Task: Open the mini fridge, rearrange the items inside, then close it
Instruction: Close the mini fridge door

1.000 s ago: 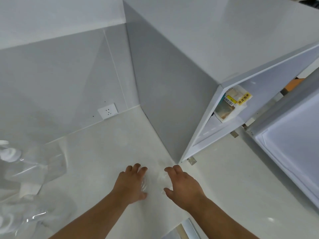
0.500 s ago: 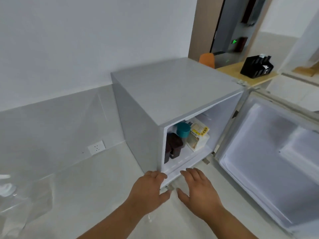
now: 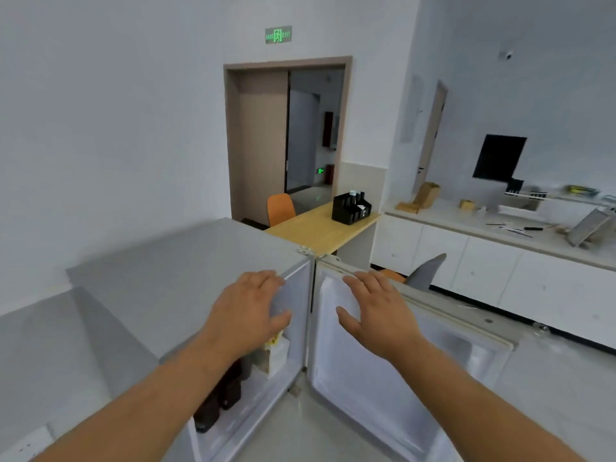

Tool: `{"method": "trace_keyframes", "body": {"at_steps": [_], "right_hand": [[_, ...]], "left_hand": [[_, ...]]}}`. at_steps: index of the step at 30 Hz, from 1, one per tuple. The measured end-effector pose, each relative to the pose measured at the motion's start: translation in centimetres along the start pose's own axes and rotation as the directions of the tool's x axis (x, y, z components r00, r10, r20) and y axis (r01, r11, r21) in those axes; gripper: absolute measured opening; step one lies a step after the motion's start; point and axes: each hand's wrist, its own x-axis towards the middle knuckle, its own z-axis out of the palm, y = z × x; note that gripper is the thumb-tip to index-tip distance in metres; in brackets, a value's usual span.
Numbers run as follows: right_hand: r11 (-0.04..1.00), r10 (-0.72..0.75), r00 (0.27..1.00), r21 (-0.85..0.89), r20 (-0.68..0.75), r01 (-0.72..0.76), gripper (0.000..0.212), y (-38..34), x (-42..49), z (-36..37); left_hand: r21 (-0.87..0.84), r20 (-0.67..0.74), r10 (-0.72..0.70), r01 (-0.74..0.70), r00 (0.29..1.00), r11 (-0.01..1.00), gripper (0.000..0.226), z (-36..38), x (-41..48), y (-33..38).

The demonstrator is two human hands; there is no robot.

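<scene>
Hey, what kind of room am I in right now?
Probably an office break room or pantry: an open mini fridge on the floor, a long counter over white cabinets, and a lit green exit sign above the doorway.

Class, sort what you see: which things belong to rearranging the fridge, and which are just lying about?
Job:
mini fridge
open fridge door
dark bottles
white carton
left hand
right hand

Lying about:
orange chair
black organiser
wooden table
</scene>
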Motion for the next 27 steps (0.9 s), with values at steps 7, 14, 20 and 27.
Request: {"method": "trace_keyframes", "body": {"at_steps": [7, 14, 20, 27], "right_hand": [[0.897, 0.426, 0.891, -0.2, 0.157, -0.394, 0.066, 10.2, -0.7, -2.7], [0.866, 0.439, 0.882, -0.346, 0.174, -0.362, 0.053, 12.3, -3.5, -0.3], [0.876, 0.394, 0.919, -0.314, 0.032, -0.365, 0.045, 9.8, -5.9, -0.5], [0.89, 0.42, 0.897, -0.26, 0.14, -0.375, 0.025, 1.8, -6.9, -2.7]], "left_hand": [[0.102, 0.227, -0.272, 0.255, 0.935, 0.962, 0.073, -0.9, 1.6, -8.2], [-0.037, 0.221, -0.282, 0.297, 0.933, 0.954, 0.045, 0.6, 1.2, -9.6], [-0.053, 0.224, -0.277, 0.295, 0.935, 0.954, 0.04, 0.8, 1.0, -9.9], [-0.068, 0.227, -0.277, 0.299, 0.934, 0.952, 0.045, 0.5, 0.8, -9.6]]}}
